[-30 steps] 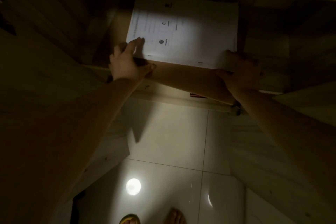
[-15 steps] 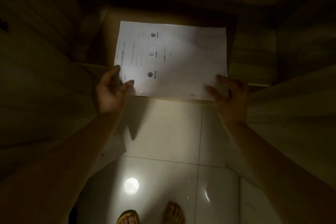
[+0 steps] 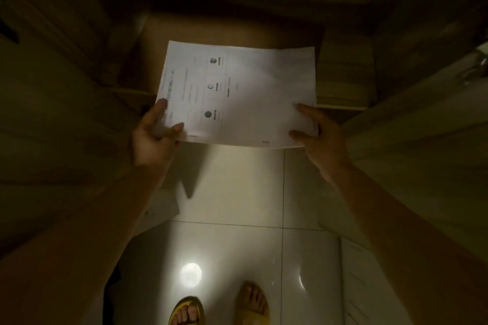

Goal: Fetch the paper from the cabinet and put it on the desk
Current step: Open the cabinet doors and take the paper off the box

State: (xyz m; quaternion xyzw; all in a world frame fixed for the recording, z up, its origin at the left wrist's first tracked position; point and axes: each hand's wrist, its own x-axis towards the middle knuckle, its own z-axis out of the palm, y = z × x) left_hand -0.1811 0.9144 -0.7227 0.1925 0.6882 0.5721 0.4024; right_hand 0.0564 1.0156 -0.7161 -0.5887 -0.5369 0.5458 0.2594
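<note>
A white printed sheet of paper (image 3: 253,97) is held flat in the air in front of the open wooden cabinet (image 3: 237,2), its near edge out over the floor. My left hand (image 3: 154,137) pinches its near left corner, thumb on top. My right hand (image 3: 320,137) grips its near right corner. The room is dim and the desk is not in view.
Open cabinet doors stand on the left (image 3: 52,119) and right (image 3: 412,145). A brown cardboard box (image 3: 190,31) sits inside the cabinet, with a wooden block (image 3: 346,74) to its right. Glossy white floor tiles (image 3: 237,219) lie below, with my feet in yellow sandals (image 3: 188,311).
The paper has come off the box inside the cabinet and moved toward me, out past the cabinet's front edge. Both hands shifted from resting on it to gripping its near corners.
</note>
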